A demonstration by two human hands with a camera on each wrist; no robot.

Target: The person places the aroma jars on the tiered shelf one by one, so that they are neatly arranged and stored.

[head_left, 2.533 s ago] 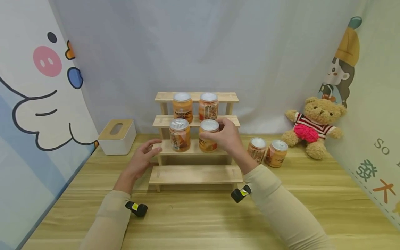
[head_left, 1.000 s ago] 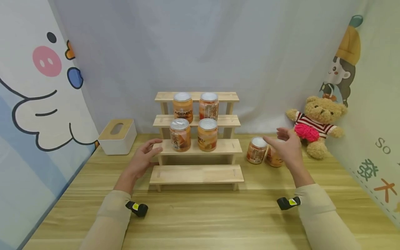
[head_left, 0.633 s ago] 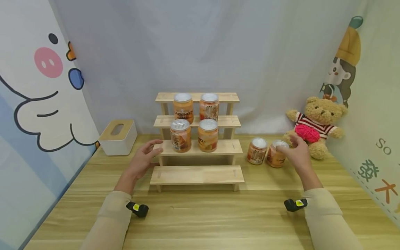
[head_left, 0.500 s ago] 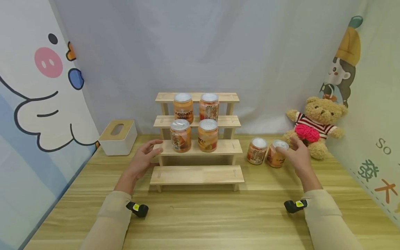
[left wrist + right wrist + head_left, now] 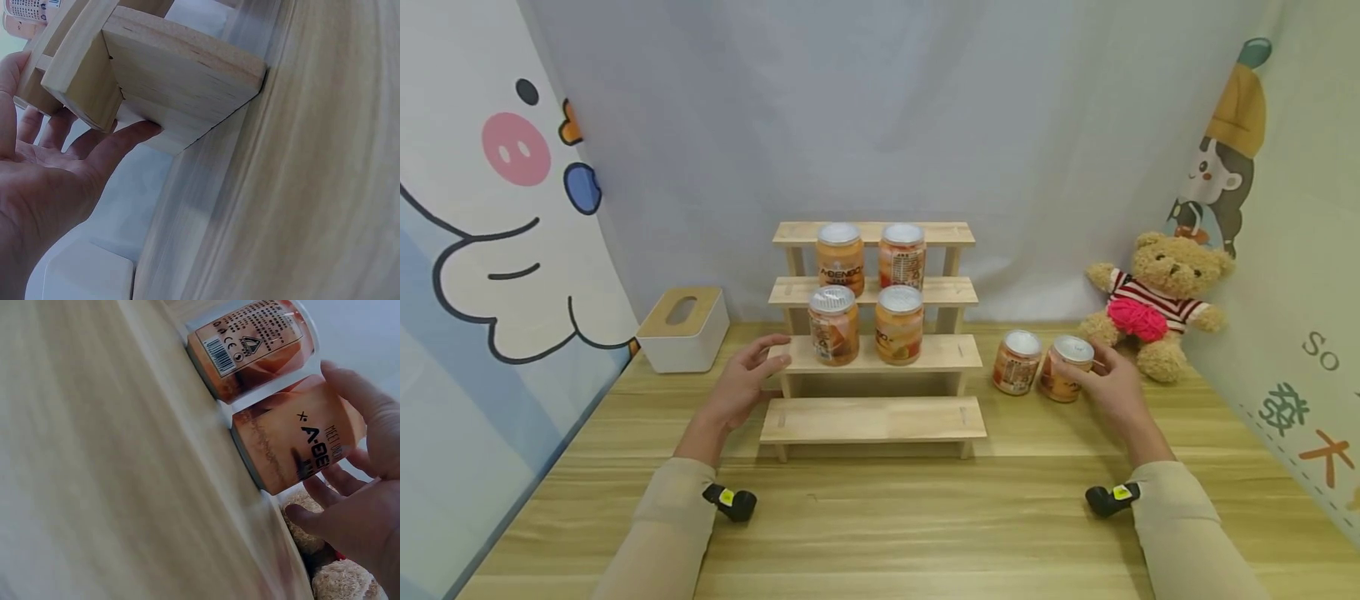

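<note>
My right hand (image 5: 1116, 385) holds a round jar (image 5: 1060, 385) with orange contents and a silver lid, its thumb on the near side. In the right wrist view the jar (image 5: 294, 437) stands upright on the table, fingers along its side. A second jar (image 5: 1017, 367) stands just left of it. My left hand (image 5: 747, 379) grips the left end of a stepped wooden shelf (image 5: 872, 418); the left wrist view has its fingers around a step's end (image 5: 81, 81). On the third step down stand two similar jars (image 5: 833, 329); two more (image 5: 841, 262) stand on the second.
A teddy bear (image 5: 1165, 275) in a striped top sits at the back right, close behind the right hand. A white tissue box (image 5: 688, 346) with a wooden lid stands at the back left. A curtain (image 5: 865, 108) hangs behind the wood-grain table (image 5: 880, 525).
My right hand let go of the right jar on the third step, moved right, and settled its grip on the rightmost table jar. The left hand has stayed at the shelf.
</note>
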